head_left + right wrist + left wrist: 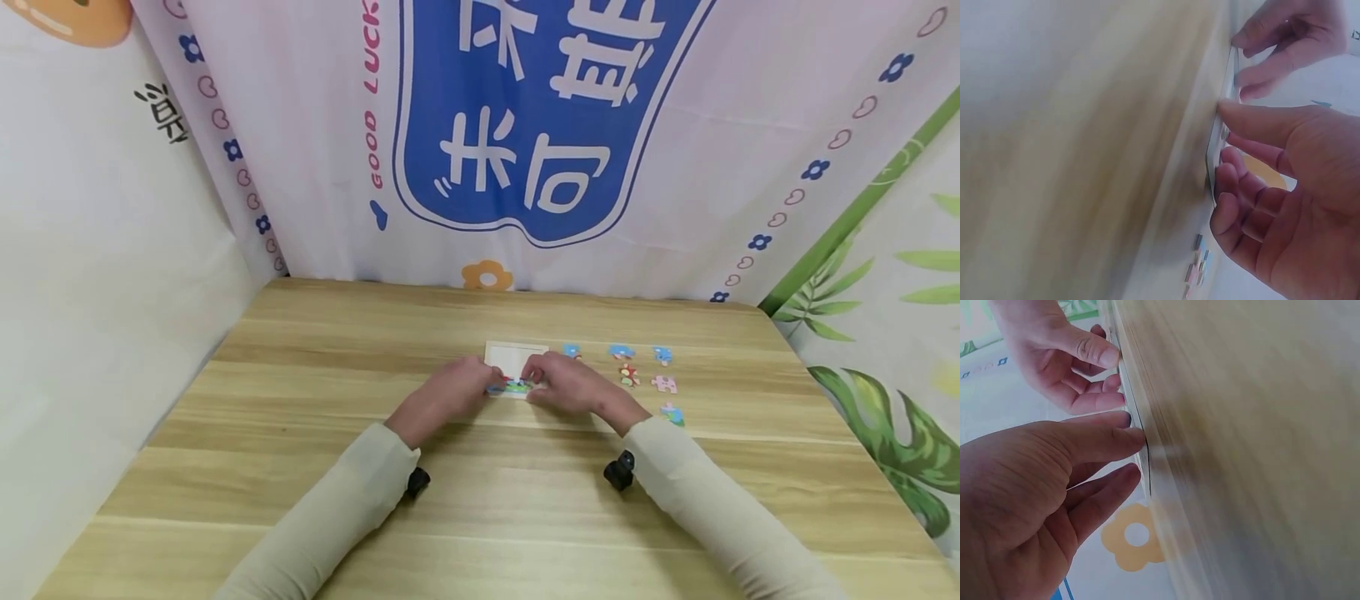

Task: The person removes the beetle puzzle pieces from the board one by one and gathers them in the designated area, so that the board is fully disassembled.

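A small white-rimmed puzzle tray (517,345) lies flat on the table, with colourful puzzle pieces (516,386) along its near side. The rest of its inside is bare white. My left hand (457,385) holds the tray's near left corner, thumb on the near edge and fingertips over the rim. At the near right, my right hand (566,383) has thumb and index finger about a small puzzle piece (1225,133) at the tray's edge; its other fingers are curled. Fingers partly hide the pieces in the tray.
Several loose pieces lie right of the tray, among them a red one (628,376), a pink one (664,384) and a blue-green one (672,415). The wooden table (495,517) meets a printed cloth (322,167) at its back edge.
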`<state>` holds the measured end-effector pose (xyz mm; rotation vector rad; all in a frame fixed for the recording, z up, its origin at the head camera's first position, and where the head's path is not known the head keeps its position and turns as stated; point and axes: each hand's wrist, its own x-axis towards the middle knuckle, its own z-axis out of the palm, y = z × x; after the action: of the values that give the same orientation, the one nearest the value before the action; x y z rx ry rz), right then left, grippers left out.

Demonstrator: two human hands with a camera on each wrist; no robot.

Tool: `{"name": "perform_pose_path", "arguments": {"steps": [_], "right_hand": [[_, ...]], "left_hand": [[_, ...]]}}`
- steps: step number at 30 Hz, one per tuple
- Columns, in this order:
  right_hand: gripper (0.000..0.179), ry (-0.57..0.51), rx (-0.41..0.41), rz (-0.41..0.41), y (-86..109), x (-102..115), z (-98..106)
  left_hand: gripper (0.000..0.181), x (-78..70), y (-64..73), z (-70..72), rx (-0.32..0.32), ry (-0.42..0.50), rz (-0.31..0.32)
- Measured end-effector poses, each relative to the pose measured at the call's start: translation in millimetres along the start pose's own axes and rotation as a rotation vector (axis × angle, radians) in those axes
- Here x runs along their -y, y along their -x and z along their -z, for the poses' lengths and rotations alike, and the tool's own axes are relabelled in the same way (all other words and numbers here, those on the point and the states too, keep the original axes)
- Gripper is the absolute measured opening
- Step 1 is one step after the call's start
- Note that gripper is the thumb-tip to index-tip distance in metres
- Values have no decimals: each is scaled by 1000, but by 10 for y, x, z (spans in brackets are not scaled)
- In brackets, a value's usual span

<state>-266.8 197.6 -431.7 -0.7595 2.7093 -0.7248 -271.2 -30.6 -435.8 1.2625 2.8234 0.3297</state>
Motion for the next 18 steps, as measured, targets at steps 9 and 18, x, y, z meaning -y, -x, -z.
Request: {"name": "perform_pose_path", "arguments": {"steps": [9,18], "right_hand": [[24,-38,15,-45,-3,2,-7],[25,-53,-15,-32,7,-14,-38]], "left_hand": [[20,28,35,10,21,64,13],[21,34,26,11,35,109,29]]}}
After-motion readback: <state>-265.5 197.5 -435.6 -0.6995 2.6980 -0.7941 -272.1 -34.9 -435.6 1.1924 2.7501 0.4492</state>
